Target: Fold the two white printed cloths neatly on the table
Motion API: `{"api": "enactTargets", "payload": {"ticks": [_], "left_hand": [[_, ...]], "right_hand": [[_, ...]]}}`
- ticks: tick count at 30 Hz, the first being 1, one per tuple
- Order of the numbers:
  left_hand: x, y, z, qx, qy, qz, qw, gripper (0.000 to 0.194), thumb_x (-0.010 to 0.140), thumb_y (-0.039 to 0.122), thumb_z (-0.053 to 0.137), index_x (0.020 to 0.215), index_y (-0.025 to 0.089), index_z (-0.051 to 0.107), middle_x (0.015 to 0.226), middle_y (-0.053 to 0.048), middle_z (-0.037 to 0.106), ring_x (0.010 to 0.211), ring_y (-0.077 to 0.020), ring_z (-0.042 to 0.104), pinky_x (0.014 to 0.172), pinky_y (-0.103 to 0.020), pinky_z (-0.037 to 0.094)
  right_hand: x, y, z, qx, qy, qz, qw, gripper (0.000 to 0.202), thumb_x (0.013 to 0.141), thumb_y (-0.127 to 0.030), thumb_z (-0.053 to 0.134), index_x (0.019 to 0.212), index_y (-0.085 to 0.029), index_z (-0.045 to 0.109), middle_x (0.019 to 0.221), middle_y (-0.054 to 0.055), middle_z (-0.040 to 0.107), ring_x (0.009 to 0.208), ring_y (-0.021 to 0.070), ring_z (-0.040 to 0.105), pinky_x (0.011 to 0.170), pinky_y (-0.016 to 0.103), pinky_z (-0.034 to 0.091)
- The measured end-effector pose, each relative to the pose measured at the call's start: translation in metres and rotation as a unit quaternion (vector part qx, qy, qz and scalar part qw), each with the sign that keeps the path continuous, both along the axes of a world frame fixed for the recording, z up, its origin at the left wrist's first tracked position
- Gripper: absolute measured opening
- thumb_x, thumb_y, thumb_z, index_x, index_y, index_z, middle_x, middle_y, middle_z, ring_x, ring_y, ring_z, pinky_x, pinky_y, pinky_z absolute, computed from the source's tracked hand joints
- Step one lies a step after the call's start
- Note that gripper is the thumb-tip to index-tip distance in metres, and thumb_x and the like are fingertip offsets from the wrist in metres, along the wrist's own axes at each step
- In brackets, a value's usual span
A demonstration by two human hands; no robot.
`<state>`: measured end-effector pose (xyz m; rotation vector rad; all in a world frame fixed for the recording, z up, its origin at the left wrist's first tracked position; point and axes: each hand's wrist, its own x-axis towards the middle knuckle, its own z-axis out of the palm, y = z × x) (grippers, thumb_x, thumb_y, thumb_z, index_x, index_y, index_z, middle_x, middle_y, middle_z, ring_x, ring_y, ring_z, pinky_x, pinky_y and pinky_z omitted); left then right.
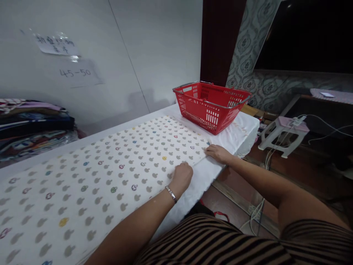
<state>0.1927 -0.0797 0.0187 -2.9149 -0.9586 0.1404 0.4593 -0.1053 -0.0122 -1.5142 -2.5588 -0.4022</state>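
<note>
A long white cloth (129, 184) printed with grey shapes and small coloured figures lies spread flat over the table. My left hand (182, 177), with a bracelet at its wrist, is closed at the near edge of this cloth, its fingers curled down onto the fabric. Further to the right, my right hand (219, 153) pinches the cloth's near right corner. The fingertips of both hands are partly hidden.
A red plastic basket (212, 106) stands at the table's far right end, on a white table cover (204, 178). Folded fabrics (35, 125) are piled at the left by the wall. Beyond the table are a stool (285, 132) and loose cables (267, 158) on the floor.
</note>
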Motion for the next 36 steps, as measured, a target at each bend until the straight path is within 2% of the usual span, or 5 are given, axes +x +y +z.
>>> {"api": "enactTargets", "payload": {"ticks": [5,9,24,29,36], "left_hand": [[-0.007,0.008,0.009,-0.05,-0.036,0.03,0.998,0.023,0.082,0.008,0.043,0.095,0.012,0.061,0.096,-0.011,0.061,0.09,-0.0232,0.06,0.074,-0.034,0.048],[-0.008,0.011,0.005,-0.069,-0.06,0.054,0.994,0.022,0.081,0.012,0.044,0.098,0.014,0.058,0.098,-0.009,0.061,0.092,-0.0225,0.059,0.077,-0.034,0.047],[0.015,0.015,-0.019,0.081,-0.078,-0.056,0.992,0.022,0.091,0.01,0.036,0.106,0.016,0.05,0.098,-0.008,0.055,0.091,-0.0223,0.053,0.071,-0.034,0.046],[0.018,0.017,-0.021,0.034,-0.052,-0.076,0.995,0.021,0.09,0.008,0.039,0.102,0.014,0.055,0.099,-0.009,0.058,0.093,-0.0219,0.054,0.075,-0.034,0.045],[0.017,0.017,-0.017,-0.049,-0.08,0.015,0.995,0.023,0.091,0.012,0.037,0.101,0.015,0.058,0.095,-0.009,0.061,0.092,-0.0211,0.057,0.075,-0.032,0.045]], "right_hand": [[0.003,0.002,0.005,-0.002,0.019,-0.031,0.999,0.027,0.093,-0.016,0.041,0.108,-0.016,0.064,0.098,0.01,0.064,0.091,0.0214,0.054,0.075,0.032,0.039],[0.003,0.006,0.005,-0.036,0.032,-0.03,0.998,0.027,0.09,-0.013,0.043,0.106,-0.017,0.064,0.094,0.009,0.064,0.088,0.02,0.054,0.074,0.031,0.037],[0.001,0.014,0.023,-0.107,0.059,-0.069,0.99,0.022,0.08,-0.011,0.049,0.094,-0.017,0.064,0.093,0.008,0.064,0.09,0.0198,0.054,0.081,0.031,0.033],[0.002,0.01,0.019,-0.091,0.054,-0.049,0.993,0.02,0.081,-0.012,0.05,0.093,-0.018,0.065,0.092,0.008,0.064,0.091,0.0203,0.054,0.082,0.032,0.034],[0.017,0.007,0.005,-0.029,0.07,-0.042,0.996,0.028,0.083,-0.009,0.05,0.106,-0.018,0.064,0.101,0.009,0.064,0.096,0.0209,0.055,0.08,0.033,0.039]]}}
